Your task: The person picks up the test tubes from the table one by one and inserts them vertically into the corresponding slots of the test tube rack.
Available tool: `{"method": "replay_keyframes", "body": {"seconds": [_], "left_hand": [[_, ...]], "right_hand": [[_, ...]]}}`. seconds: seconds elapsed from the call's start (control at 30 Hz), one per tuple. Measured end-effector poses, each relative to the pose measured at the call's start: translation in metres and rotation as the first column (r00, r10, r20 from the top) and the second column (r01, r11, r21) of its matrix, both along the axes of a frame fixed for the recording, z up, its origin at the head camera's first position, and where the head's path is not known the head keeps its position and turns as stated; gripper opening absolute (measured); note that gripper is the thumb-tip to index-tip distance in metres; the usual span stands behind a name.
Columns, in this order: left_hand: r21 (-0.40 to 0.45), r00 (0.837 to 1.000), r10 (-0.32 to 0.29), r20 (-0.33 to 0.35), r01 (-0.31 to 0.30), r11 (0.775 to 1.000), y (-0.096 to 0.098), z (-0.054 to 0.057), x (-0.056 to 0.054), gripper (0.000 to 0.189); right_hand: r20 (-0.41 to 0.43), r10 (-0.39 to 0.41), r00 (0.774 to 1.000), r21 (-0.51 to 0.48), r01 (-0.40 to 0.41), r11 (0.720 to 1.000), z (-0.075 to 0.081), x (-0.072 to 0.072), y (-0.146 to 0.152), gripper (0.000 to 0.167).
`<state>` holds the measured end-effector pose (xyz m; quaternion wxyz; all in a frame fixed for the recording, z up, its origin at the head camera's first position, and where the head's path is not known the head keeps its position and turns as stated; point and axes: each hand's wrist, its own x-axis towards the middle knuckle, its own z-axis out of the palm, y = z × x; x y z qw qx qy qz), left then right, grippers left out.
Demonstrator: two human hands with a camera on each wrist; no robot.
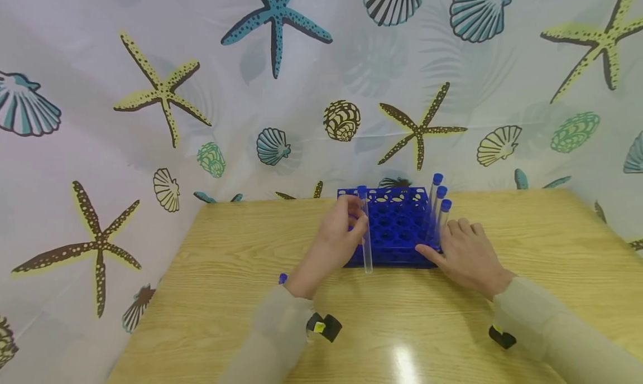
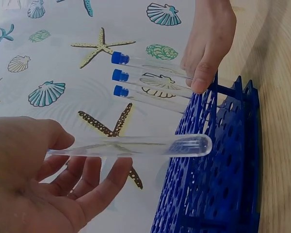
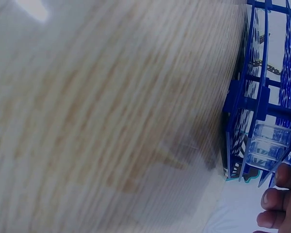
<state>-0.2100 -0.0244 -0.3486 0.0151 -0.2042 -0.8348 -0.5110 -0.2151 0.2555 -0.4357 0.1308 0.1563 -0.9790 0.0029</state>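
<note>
In the head view, my left hand pinches a clear test tube with a blue cap, held nearly upright before the blue test tube rack. Its rounded bottom shows free of the rack in the left wrist view, where thumb and fingers hold the other end and hide the cap. At the rack's right end, my right hand grips the corner, with the thumb on the front edge and the fingertips by the side. Three capped tubes stand in the rack beside that hand.
A blue cap peeks out beside my left forearm, the rest of it hidden. The wooden table runs back to a hanging sheet printed with starfish and shells, close behind the rack.
</note>
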Motion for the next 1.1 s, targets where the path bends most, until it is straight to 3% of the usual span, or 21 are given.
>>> {"method": "replay_keyframes", "body": {"seconds": [0.37,0.67,1.1], "left_hand": [[0.013,0.996,-0.037,-0.082,0.038,0.999,0.022,0.002,-0.003,0.026],[0.043,0.996,-0.024,-0.086,0.027,0.999,0.03,-0.001,-0.003,0.025],[0.098,0.98,-0.014,-0.199,0.035,0.995,0.052,0.004,-0.01,0.023]], "right_hand": [[-0.01,-0.005,1.0,0.012,0.005,1.0,0.002,0.001,-0.002,0.074],[-0.091,0.016,0.996,0.012,-0.015,1.0,-0.001,0.0,-0.001,0.066],[-0.091,0.031,0.995,0.013,-0.03,0.999,0.002,0.002,-0.003,0.063]]}}
